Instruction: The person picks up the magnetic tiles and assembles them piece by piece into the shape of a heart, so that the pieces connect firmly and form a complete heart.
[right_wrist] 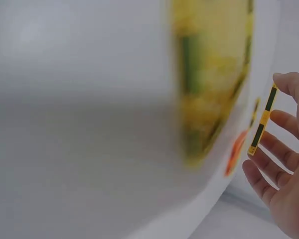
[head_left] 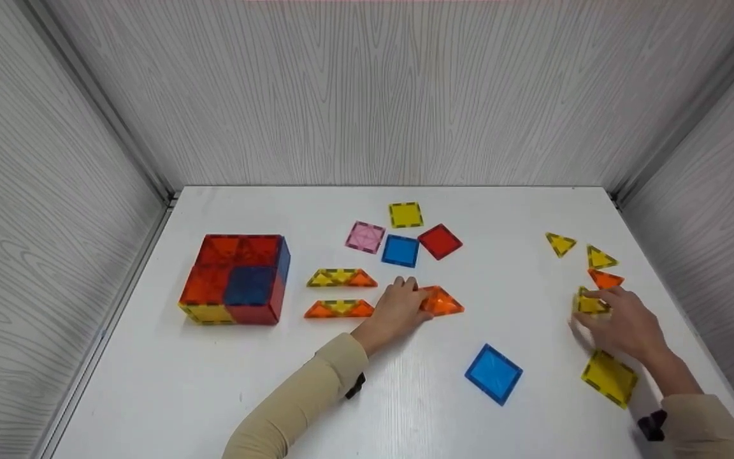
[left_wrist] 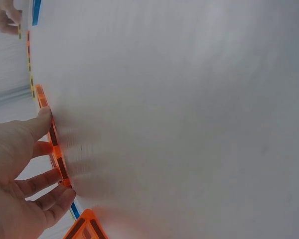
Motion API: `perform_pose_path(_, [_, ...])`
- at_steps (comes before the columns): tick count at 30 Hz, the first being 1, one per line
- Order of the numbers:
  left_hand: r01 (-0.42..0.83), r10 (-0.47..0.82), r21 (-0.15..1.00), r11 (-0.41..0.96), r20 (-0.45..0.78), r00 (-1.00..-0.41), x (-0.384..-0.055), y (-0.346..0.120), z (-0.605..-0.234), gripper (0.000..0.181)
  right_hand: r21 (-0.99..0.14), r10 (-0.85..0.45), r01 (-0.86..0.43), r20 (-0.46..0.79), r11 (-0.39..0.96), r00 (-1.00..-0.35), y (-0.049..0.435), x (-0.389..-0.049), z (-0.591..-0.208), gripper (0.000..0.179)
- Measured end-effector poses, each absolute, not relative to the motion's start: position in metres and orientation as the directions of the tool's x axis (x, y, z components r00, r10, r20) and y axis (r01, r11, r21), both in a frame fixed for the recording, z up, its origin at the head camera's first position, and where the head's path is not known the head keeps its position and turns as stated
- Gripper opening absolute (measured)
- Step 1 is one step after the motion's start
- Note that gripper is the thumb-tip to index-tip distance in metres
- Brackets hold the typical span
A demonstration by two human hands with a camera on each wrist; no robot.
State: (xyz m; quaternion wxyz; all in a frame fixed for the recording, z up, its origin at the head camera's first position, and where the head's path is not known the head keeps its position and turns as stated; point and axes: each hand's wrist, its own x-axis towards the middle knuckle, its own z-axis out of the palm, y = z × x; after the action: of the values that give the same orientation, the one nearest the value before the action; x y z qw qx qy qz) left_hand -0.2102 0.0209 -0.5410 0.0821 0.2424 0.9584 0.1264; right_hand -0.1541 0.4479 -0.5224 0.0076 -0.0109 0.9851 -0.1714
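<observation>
On the tabletop (head_left: pixel 405 414), the left grip (head_left: pixel 395 309) holds orange triangle tiles (head_left: pixel 443 302), just beside 2 rows of orange and yellow triangles (head_left: pixel 339 308). The right grip (head_left: pixel 625 322) pinches a small yellow tile (head_left: pixel 590 305), near a yellow square tile (head_left: pixel 610 378) and an orange triangle (head_left: pixel 604 279). A box made of colored tiles (head_left: pixel 239 280) sits far left.

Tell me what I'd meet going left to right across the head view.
Going by their middles: colorful tile block, two triangle strips, left hand, orange triangles, nearer blue square, leftmost loose yellow triangle, right hand.
</observation>
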Motion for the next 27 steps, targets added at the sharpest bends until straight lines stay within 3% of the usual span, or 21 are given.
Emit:
perform_pose_path(7, [0.468,0.496,0.240,0.851,-0.070,-0.866,-0.208,0.021,-0.541,0.049,-0.353,-0.213,-0.235,0.101,0.906,-0.972,0.386,-0.183,-0.518,0.049])
perform_pose_path(17, [0.450,0.494,0.290,0.844,-0.096,-0.864,-0.210,0.020,-0.541,0.048,-0.364,-0.352,-0.322,-0.019,0.874,-0.936,0.310,-0.210,-0.526,0.050])
perform_pose_path(27, [0.438,0.486,0.312,0.843,-0.093,-0.869,-0.210,0.020,-0.539,0.049,-0.351,-0.450,-0.395,-0.090,0.849,-0.888,0.278,-0.225,-0.530,0.045])
